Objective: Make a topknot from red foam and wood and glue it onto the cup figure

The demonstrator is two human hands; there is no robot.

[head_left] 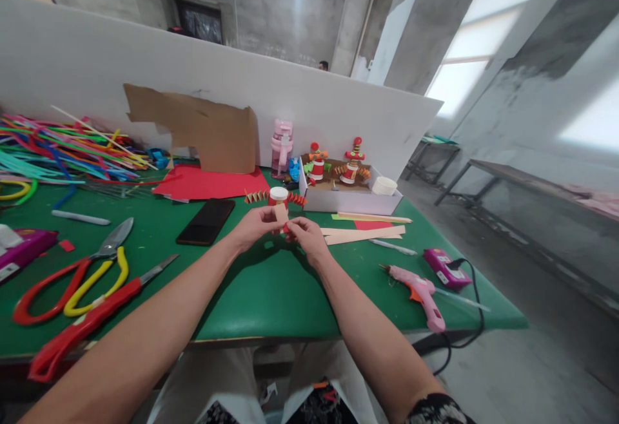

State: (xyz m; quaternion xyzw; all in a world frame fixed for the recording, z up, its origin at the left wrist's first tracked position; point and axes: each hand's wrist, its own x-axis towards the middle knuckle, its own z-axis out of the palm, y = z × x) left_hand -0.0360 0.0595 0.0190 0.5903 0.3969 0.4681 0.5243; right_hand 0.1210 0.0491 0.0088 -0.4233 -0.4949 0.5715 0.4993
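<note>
My left hand [256, 225] pinches a small tan piece of card or thin wood [281, 212] between thumb and fingers. Close beside it, the fingertips of my right hand [308, 238] are closed on a small red piece [285, 227], mostly covered by the fingers. Whether the two pieces are joined, I cannot tell. Just behind my hands stands a white-topped red cup [278, 196] with folded orange-red paper arms spread to both sides; its lower part is hidden. Right of my right hand lie pale flat strips [365, 233].
Left are a black phone [206, 221], scissors [104, 263], a red-handled knife [106, 308] and a pipe cleaner pile [62, 147]. Right is a pink glue gun [418, 292] with a cable. A white box [351, 202] holding two cup figures stands behind, beside a pink bottle [282, 147].
</note>
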